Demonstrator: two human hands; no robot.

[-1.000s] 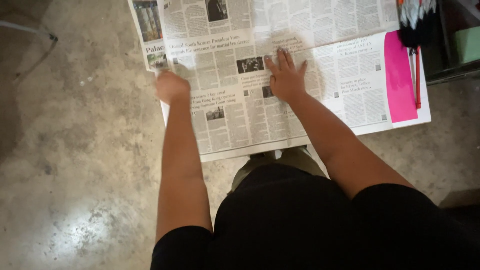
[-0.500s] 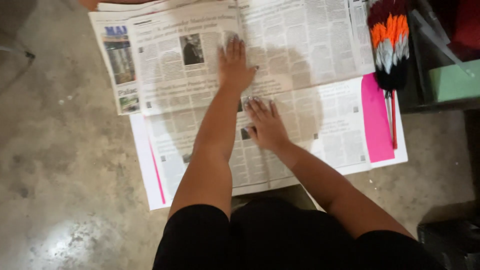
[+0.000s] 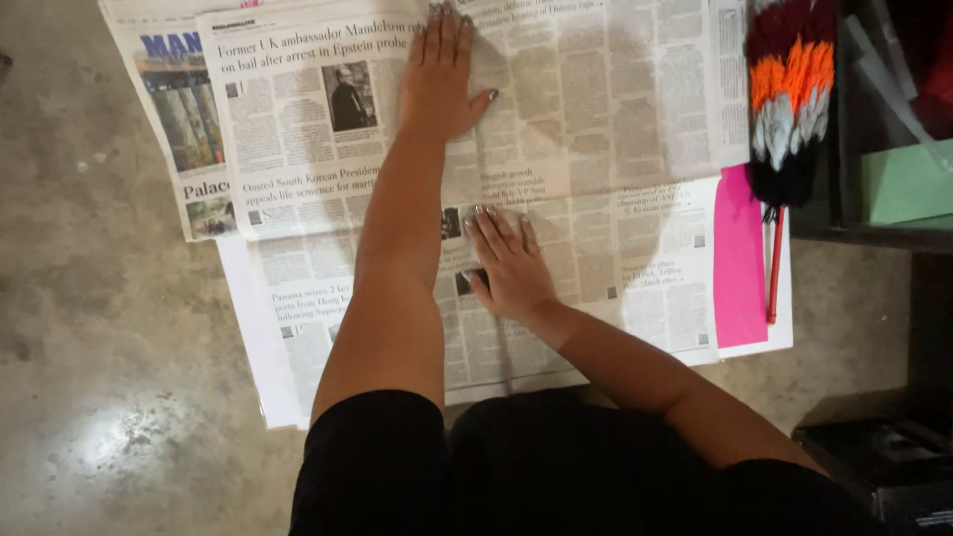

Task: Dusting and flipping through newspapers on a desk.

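A: Where were the newspaper sheets [image 3: 596,149]?

B: Spread flat on the concrete floor [image 3: 109,328], overlapping, right in front of the person's knees. One folded section lay on top toward the far-left corner of the spread, w/ a white sheet [image 3: 260,347] showing under the left edge.

A: And the hands?

B: Both open, palms down, gripping nothing. Left hand [image 3: 442,74] was stretched out to the far edge of the papers, fingers together, pressing on the top section. Right hand [image 3: 506,263] lay flat approx. mid-spread, fingers splayed, just right of the left forearm.

A: Anything else nearby?

B: Pink sheet [image 3: 740,263] poked out under the papers' right edge. A feather duster [image 3: 789,99], dark red, orange, grey and black feathers w/ a red handle, lay along that right edge, partly on the newspaper. Past it, dark shelving [image 3: 874,228] w/ a green box [image 3: 908,184] inside.
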